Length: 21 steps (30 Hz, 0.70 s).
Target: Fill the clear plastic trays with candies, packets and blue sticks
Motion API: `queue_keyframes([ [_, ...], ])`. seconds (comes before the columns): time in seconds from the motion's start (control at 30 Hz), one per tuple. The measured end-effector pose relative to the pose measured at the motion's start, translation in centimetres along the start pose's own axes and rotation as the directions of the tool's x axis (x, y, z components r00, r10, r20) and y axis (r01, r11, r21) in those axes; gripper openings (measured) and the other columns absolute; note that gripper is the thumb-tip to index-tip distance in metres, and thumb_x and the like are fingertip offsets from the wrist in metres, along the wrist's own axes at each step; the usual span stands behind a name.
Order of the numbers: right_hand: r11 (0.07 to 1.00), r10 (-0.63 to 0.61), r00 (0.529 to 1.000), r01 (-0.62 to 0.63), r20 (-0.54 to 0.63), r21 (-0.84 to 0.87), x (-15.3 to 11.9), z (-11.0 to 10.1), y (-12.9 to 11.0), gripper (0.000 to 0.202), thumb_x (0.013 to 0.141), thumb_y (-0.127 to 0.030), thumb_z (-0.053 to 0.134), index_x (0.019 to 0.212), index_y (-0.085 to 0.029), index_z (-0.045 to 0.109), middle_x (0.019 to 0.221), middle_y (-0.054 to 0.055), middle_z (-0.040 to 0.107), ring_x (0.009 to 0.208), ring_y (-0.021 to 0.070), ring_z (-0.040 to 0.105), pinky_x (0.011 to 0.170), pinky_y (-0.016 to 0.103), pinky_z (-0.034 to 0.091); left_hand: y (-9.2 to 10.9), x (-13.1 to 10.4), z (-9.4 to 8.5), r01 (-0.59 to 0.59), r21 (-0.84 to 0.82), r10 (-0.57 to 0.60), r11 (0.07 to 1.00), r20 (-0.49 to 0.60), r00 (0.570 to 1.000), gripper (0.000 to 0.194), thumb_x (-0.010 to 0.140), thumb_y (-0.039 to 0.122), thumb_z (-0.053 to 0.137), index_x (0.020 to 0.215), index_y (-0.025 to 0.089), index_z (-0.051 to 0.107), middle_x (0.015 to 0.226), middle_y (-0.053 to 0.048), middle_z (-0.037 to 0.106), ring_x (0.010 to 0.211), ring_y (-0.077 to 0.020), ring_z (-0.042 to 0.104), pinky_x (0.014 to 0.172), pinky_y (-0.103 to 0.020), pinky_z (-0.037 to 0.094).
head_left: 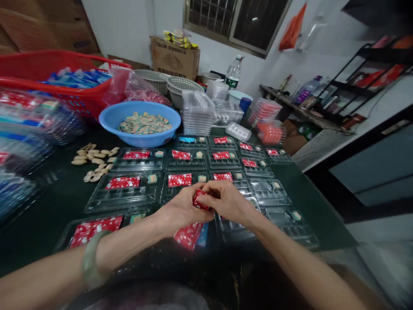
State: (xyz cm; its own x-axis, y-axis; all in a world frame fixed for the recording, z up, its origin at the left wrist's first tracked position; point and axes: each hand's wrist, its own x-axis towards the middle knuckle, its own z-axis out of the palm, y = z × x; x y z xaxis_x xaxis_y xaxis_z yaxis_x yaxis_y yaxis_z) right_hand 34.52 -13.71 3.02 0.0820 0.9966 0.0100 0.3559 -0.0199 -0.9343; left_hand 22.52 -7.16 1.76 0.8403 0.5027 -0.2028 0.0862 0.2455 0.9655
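The packet (200, 199), small and red, is pinched between the fingers of the left hand (180, 209) and right hand (226, 198), on the person's side of the basin (138, 140) and to its right; likely one hand steadies it while the other works. A red pouch (187, 237) shows under the left hand; whether gripped or resting, I cannot tell. The trays (269, 198) lie in rows on the table (63, 204), right of the basin and nearer the person, probably spread so that every compartment is reachable. The basin presumably keeps the loose blocks (145, 123) together.

Counted: one basin, its blocks too many to number; at least fifteen trays, some partly behind the arms; eleven red packets (123, 182) plain in trays, one blue packet (187, 140) just right of the basin; over a dozen peanuts (97, 161) at its near left; one basket (85, 102) behind it, leftward; one green-labelled bottle (235, 74) beyond it, rightward
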Motion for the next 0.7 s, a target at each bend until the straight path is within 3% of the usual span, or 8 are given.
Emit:
queue_keyframes([
  [0.1, 0.995, 0.037, 0.995, -0.028, -0.095, 0.094, -0.9, 0.5, 1.1, 0.017, 0.076, -0.027, 0.056, 0.064, -0.016, 0.057, 0.059, -0.003, 0.051, 0.053, 0.0077, 0.043, 0.049, 0.019, 0.033, 0.2, -0.5, 0.3, 0.056, 0.06, -0.058, 0.997, 0.037, 0.998, 0.03, 0.055, 0.011, 0.067, 0.085, 0.014, 0.064, 0.068, 0.0, 0.064, 0.061, -0.0152, 0.059, 0.055, -0.022, 0.043],
  [0.2, 0.989, 0.115, 0.95, -0.081, -0.29, 0.128, -1.9, -2.0, 3.3, 0.021, 0.077, -0.034, 0.055, 0.065, -0.016, 0.056, 0.057, -0.005, 0.047, 0.047, 0.0062, 0.038, 0.044, 0.018, 0.03, -0.2, -1.0, 0.0, 0.163, 0.062, -0.17, 0.985, 0.129, 0.977, 0.022, 0.059, 0.017, 0.068, 0.081, 0.014, 0.065, 0.066, -0.001, 0.063, 0.058, -0.0136, 0.058, 0.052, -0.021, 0.042],
  [0.27, 0.977, 0.209, 0.85, -0.154, -0.483, 0.151, -2.8, -5.4, 5.2, 0.026, 0.075, -0.041, 0.056, 0.065, -0.017, 0.054, 0.053, -0.005, 0.044, 0.044, 0.0062, 0.037, 0.04, 0.018, 0.028, -0.8, -1.2, -0.4, 0.222, 0.051, -0.227, 0.974, 0.152, 0.962, 0.023, 0.061, 0.02, 0.069, 0.083, 0.015, 0.065, 0.071, -0.003, 0.065, 0.06, -0.0125, 0.058, 0.053, -0.019, 0.042],
  [0.3, 0.965, 0.263, 0.76, -0.21, -0.595, 0.158, -3.2, -7.4, 6.3, 0.028, 0.072, -0.043, 0.057, 0.064, -0.017, 0.053, 0.05, -0.005, 0.042, 0.042, 0.0069, 0.038, 0.038, 0.018, 0.028, -1.1, -1.2, -0.6, 0.245, 0.037, -0.248, 0.969, 0.151, 0.957, 0.024, 0.061, 0.022, 0.071, 0.084, 0.015, 0.064, 0.074, -0.003, 0.065, 0.061, -0.0119, 0.058, 0.054, -0.019, 0.042],
  [0.4, 0.944, 0.3, 0.59, -0.296, -0.749, 0.145, -4.4, -13.0, 9.8, 0.028, 0.073, -0.041, 0.055, 0.06, -0.017, 0.046, 0.046, -0.006, 0.039, 0.038, 0.0065, 0.035, 0.036, 0.019, 0.025, -1.6, -0.9, -1.1, 0.315, -0.053, -0.308, 0.948, 0.111, 0.945, 0.031, 0.061, 0.027, 0.074, 0.087, 0.016, 0.063, 0.074, -0.004, 0.066, 0.057, -0.0108, 0.058, 0.053, -0.019, 0.043],
  [0.47, 0.92, 0.308, 0.498, -0.373, -0.81, 0.121, -4.9, -15.5, 11.8, 0.027, 0.077, -0.036, 0.053, 0.059, -0.017, 0.045, 0.046, -0.006, 0.04, 0.038, 0.006, 0.034, 0.036, 0.019, 0.025, -1.7, -0.7, -1.2, 0.352, -0.128, -0.347, 0.927, 0.063, 0.936, 0.032, 0.06, 0.026, 0.075, 0.087, 0.016, 0.063, 0.067, -0.003, 0.065, 0.053, -0.0105, 0.057, 0.05, -0.019, 0.043],
  [0.57, 0.866, 0.303, 0.418, -0.496, -0.856, 0.065, -5.2, -17.0, 13.6, 0.025, 0.077, -0.03, 0.055, 0.059, -0.014, 0.049, 0.049, -0.004, 0.046, 0.042, 0.0071, 0.041, 0.041, 0.019, 0.031, -1.3, -0.4, -1.1, 0.349, -0.237, -0.353, 0.907, 0.025, 0.935, 0.027, 0.061, 0.021, 0.075, 0.085, 0.017, 0.063, 0.068, -0.003, 0.066, 0.055, -0.0112, 0.059, 0.051, -0.019, 0.046],
  [0.7, 0.784, 0.258, 0.388, -0.619, -0.885, -0.043, -5.3, -16.7, 13.4, 0.013, 0.067, -0.024, 0.064, 0.061, -0.016, 0.056, 0.064, 0.004, 0.057, 0.07, 0.0185, 0.056, 0.055, 0.024, 0.038, -0.6, -0.1, -0.9, 0.324, -0.313, -0.352, 0.893, -0.034, 0.936, 0.026, 0.064, 0.014, 0.071, 0.088, 0.016, 0.063, 0.077, -0.006, 0.068, 0.062, -0.016, 0.064, 0.055, -0.024, 0.052],
])
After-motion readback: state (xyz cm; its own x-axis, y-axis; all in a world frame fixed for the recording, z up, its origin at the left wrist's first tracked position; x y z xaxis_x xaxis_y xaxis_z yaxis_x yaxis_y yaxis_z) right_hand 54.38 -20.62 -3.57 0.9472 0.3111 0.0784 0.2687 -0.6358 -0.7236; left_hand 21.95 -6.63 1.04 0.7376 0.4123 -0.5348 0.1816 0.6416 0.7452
